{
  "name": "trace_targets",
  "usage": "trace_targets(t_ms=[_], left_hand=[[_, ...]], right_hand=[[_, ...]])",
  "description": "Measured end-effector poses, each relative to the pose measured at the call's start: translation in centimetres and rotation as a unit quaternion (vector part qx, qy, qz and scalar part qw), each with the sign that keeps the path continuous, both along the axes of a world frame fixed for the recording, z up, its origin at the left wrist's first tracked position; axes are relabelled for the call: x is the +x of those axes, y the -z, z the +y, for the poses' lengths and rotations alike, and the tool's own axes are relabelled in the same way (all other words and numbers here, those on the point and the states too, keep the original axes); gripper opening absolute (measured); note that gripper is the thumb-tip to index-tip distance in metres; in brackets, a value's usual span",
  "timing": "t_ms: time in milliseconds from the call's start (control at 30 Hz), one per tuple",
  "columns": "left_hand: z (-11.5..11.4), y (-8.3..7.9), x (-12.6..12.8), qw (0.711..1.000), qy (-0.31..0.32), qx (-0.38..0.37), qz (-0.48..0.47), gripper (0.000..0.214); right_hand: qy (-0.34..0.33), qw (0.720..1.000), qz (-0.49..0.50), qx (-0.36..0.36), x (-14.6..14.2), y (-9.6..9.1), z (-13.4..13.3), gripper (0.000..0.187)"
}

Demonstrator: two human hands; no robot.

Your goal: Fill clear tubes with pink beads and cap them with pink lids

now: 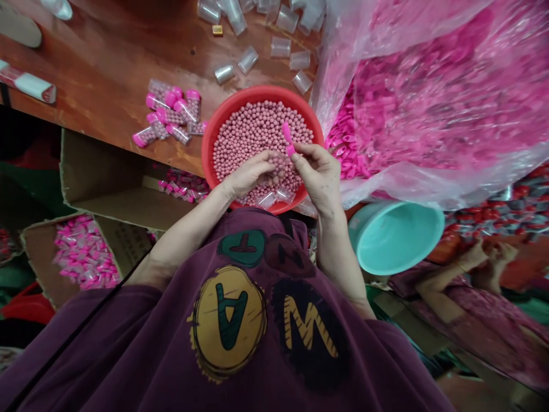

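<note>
A red bowl (223,117) full of small pink balls (249,134) sits at the wooden table's near edge. My left hand (249,174) is over the balls, fingers curled round a clear little tube (281,163) filled with balls. My right hand (317,171) pinches a pink cap (288,137) at the tube's open end. Two empty clear tubes (274,197) lie in the bowl below my hands.
Filled, pink-capped tubes (171,114) lie left of the bowl; empty clear tubes (257,34) are scattered behind it. A big plastic bag of pink caps (429,97) fills the right. A teal bowl (398,237) and cardboard boxes (86,252) of finished tubes sit below. Another person's hands (484,260) work at right.
</note>
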State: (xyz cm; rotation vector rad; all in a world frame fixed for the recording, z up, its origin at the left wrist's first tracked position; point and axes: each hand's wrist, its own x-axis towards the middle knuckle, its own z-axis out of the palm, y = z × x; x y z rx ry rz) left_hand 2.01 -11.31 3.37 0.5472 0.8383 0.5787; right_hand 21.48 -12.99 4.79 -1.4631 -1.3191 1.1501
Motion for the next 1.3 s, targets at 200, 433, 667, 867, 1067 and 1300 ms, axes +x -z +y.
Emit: trace_targets(t_ms=[200, 433, 667, 867, 1067, 1300], left_hand=[[-0.6, 0.5, -0.1, 0.996, 0.003, 0.087, 0.011, 0.026], [-1.6, 0.3, 0.4, 0.997, -0.024, 0.076, 0.017, 0.035], [-1.7, -0.5, 0.7, 0.986, -0.015, 0.153, 0.062, 0.025], [-0.5, -2.5, 0.0, 0.974, 0.011, 0.189, 0.123, 0.024], [-0.8, -2.7, -0.8, 0.988, 0.143, 0.058, -0.032, 0.051], [-1.1, -1.7, -0.5, 0.999, -0.001, -0.040, -0.037, 0.039]], right_hand=[[-0.020, 0.992, -0.091, 0.087, -0.7, -0.9, -0.2, 0.033], [-0.047, 0.977, -0.175, 0.115, -1.2, -1.5, -1.0, 0.030], [-0.087, 0.974, -0.194, 0.081, -1.0, -3.0, -1.9, 0.037], [-0.078, 0.989, -0.124, 0.037, -0.5, -3.5, -2.4, 0.041], [-0.004, 0.988, 0.098, -0.117, -1.3, -0.5, -1.7, 0.062], [-0.062, 0.997, -0.035, 0.009, -1.5, -1.1, -1.9, 0.063]])
